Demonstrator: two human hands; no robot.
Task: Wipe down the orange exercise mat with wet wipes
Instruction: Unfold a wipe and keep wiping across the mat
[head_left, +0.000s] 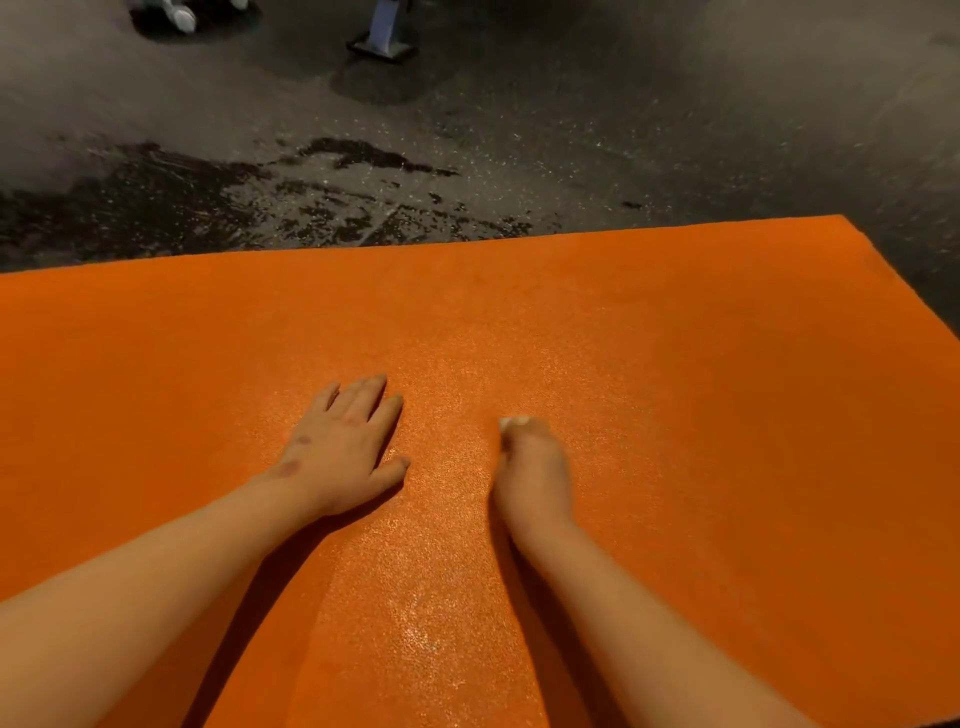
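— Two grips on the orange mat (701, 338); which has the wet wipe (514, 422)?
— Right grip (535, 473), curled around it. Left grip (337, 452) lies flat, fingers straight. Dull mat spreads rightward over the floor (571, 130), nearer the right.

The orange mat (675, 364) fills the lower frame from 3 to 9 o'clock, with a glossy sheen down its centre. The left hand (343, 452) lies flat on it, fingers straight and pointing toward 1 o'clock. Just beside it, at its 3 o'clock, the blurred right hand (532, 467) curls over a white wipe (514, 422), which shows only at the fingertips. Beyond the mat is dark speckled floor (623, 130) with wet patches (234, 197) at 11 o'clock, and a post base (382, 44) at 12.
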